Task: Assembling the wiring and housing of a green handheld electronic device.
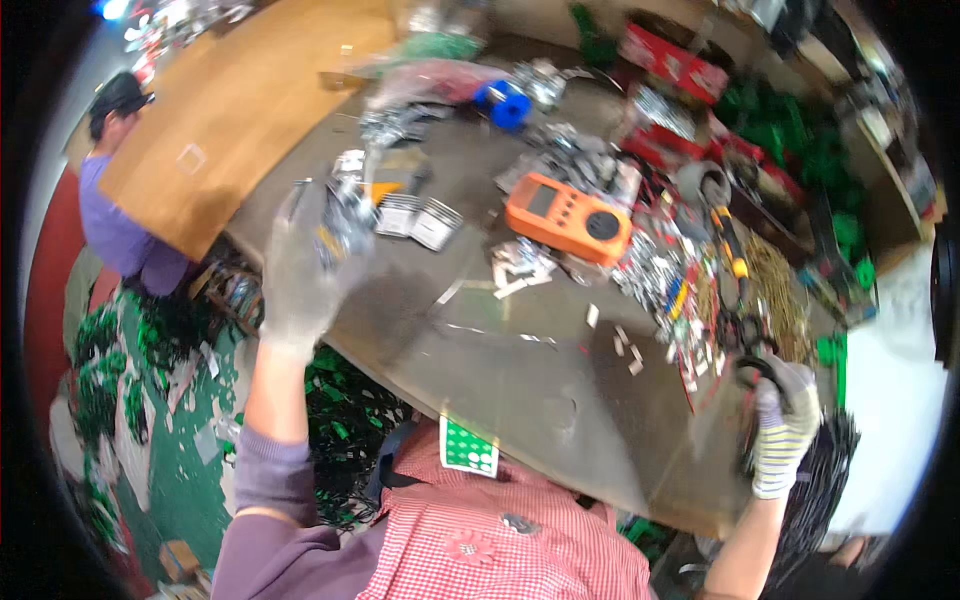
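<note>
My left hand [303, 285], in a pale glove, reaches over the left part of the grey worktable [400, 310]. It is smeared by motion, and its fingers are hard to make out. Against its fingers lies a shiny, see-through bundle [345, 225], perhaps a plastic bag with small parts; whether the hand grips it is unclear. At the right edge of the table, my right hand [788, 420], in a glove with a striped cuff, is closed around a dark curved thing [758, 368] whose kind I cannot make out. Black loop handles [742, 328] lie just beyond it.
An orange multimeter [568, 218] lies mid-table, beside heaps of small metal parts [650, 275]. Two whitish square packs [435, 224] and a blue spool [503, 104] are farther back. Yellow-black pliers [730, 245] lie right. A person in purple [120, 215] sits beyond a wooden board [270, 100].
</note>
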Available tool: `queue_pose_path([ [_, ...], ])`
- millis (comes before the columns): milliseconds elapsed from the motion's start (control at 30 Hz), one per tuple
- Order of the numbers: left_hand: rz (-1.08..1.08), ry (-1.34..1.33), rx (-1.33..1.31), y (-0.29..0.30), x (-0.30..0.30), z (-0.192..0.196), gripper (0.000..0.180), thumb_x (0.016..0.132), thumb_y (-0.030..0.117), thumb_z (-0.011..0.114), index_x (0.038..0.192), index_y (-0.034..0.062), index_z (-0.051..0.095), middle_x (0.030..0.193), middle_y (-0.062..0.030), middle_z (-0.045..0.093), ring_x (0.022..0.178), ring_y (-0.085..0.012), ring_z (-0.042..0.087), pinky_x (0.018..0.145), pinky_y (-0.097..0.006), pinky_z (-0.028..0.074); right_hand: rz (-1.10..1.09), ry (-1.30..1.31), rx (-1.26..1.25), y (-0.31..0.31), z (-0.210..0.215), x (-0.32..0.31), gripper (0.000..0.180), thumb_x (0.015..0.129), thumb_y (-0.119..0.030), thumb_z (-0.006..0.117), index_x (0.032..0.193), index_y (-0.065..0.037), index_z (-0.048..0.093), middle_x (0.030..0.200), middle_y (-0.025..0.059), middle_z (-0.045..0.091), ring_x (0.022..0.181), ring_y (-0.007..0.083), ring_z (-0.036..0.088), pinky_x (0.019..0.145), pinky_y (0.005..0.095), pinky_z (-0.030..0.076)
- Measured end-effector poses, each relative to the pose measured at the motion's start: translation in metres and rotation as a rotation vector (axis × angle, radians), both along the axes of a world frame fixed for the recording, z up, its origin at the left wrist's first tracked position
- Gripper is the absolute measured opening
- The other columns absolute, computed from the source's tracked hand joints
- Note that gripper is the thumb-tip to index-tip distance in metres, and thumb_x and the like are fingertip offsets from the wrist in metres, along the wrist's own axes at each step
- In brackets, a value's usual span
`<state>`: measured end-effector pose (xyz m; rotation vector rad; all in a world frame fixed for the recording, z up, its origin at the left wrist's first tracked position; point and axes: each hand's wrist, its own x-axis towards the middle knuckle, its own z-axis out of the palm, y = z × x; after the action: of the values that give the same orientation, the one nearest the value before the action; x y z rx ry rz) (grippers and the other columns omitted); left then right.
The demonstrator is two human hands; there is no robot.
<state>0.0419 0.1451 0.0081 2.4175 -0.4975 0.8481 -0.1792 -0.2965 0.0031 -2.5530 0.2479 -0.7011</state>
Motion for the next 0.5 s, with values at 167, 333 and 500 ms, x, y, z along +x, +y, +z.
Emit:
queue_pose_path([
  [167, -0.906, 0.335, 0.355, -0.082, -0.073, -0.006, 0.086, 0.069, 0.036, 0.081, 0.143, 0.005, 0.049, 0.117, -0.0174, 0.062, 0.107, -0.0371, 0.06, 0.093, -0.048, 0.049, -0.176, 0.294, 0.336, 0.068, -0.018, -0.021, 0.033, 0.083, -0.017, 0.076, 0.112, -0.003, 0.068, 0.09, 0.0118, 0.069, 0.079, 0.0245, 0.066, 0.071, 0.0343, 0.053],
  [333, -0.936, 0.467, 0.526, -0.104, -0.091, -0.031, 0.089, 0.07, 0.039, 0.08, 0.145, 0.0045, 0.047, 0.122, -0.0163, 0.06, 0.113, -0.0382, 0.055, 0.097, -0.049, 0.047, -0.074, 0.267, -0.122, 0.065, -0.024, -0.034, 0.047, 0.077, -0.025, 0.081, 0.116, -0.003, 0.066, 0.097, 0.0158, 0.067, 0.086, 0.0341, 0.063, 0.079, 0.044, 0.052],
  [500, -0.922, 0.432, 0.487, -0.12, -0.099, -0.019, 0.093, 0.067, 0.041, 0.081, 0.145, 0.0036, 0.046, 0.124, -0.0187, 0.057, 0.112, -0.0395, 0.054, 0.1, -0.051, 0.043, 0.292, 0.314, -0.163, 0.059, -0.018, -0.034, 0.068, 0.065, -0.025, 0.083, 0.126, -0.004, 0.061, 0.12, 0.017, 0.063, 0.105, 0.0363, 0.058, 0.092, 0.044, 0.049],
])
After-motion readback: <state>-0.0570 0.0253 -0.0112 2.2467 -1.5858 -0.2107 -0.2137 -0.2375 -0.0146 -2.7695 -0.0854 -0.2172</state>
